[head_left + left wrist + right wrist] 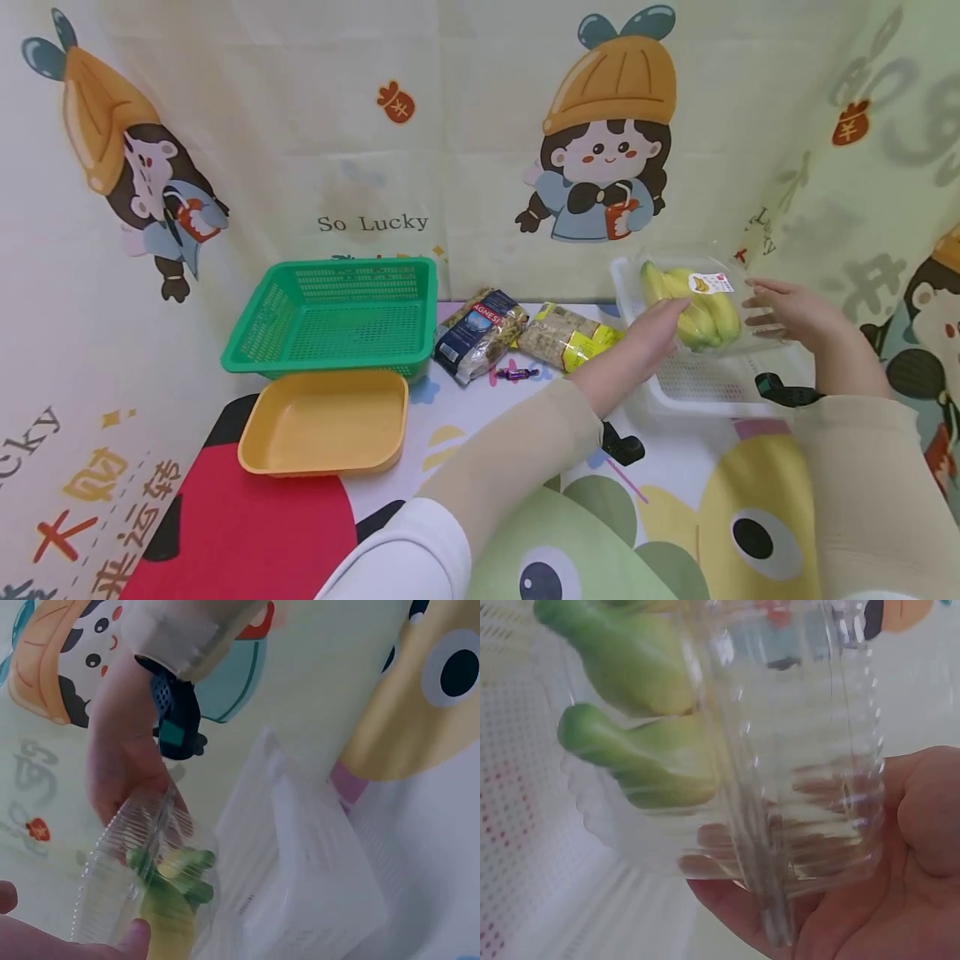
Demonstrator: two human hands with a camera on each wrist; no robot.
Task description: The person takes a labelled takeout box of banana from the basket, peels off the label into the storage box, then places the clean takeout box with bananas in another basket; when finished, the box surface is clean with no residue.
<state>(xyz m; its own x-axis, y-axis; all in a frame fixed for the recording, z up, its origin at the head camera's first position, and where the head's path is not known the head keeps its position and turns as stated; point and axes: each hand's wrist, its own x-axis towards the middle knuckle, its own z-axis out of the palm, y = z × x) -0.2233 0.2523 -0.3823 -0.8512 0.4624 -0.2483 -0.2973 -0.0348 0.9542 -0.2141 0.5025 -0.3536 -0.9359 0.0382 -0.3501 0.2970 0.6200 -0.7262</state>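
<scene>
Both hands hold one item: a clear plastic clamshell box (pixel 701 304) w/ a bunch of bananas (pixel 693 312) inside, white label on top.

Left hand (pixel 648 333): fingers laid against the near-left side of the box, lightly curled round its edge. Left wrist view shows a thumb tip on the ribbed clear wall, green banana stems just behind it.

Right hand (pixel 787 312): on the opposite (right) side of the box, fingers spread along the wall; right wrist view shows palm and fingers cupping the ribbed plastic from below and behind. Grip = closed on the box, both sides.

Box position: held between the two hands, above a white perforated tray (pixel 712 387); whether it touches the tray cannot be told.

To the left of the grip, in order: yellow-green packet (pixel 566 337), dark pasta bag (pixel 480 333), small purple candy (pixel 516 373) just in front of them. Further left: green basket (pixel 337 317); orange tray (pixel 326 425) in front of it. All rest on a cartoon-print table cover (pixel 675 500).
</scene>
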